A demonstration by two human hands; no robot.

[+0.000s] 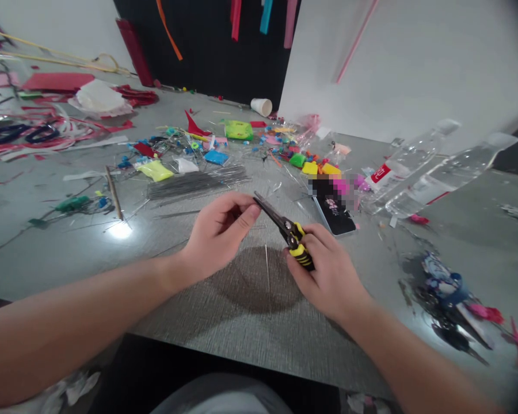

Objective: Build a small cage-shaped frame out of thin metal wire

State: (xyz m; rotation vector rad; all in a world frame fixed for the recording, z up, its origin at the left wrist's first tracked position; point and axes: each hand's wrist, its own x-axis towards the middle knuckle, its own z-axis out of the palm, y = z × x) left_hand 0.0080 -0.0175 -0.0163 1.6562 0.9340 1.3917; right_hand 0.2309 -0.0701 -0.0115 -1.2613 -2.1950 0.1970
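My right hand [328,270] is wrapped round the yellow-and-black handles of long-nose pliers [287,229], whose jaws point up and to the left. At the jaw tips my left hand [222,230] is closed, with thumb and forefinger pinched together. Whatever lies in that pinch is too thin or too hidden to make out. Below the pliers a thin pale strand [267,267] shows against the grey table [242,339]. Beyond my left hand lies a bundle of thin dark wires [198,183].
Colourful clay packets [238,130] and small scraps litter the table's far side. A phone [333,210] and two lying clear bottles [446,175] are to the right. Scissors [461,322] lie near right. Red and white strips [64,135] pile up at left, beside a thin stick [113,192].
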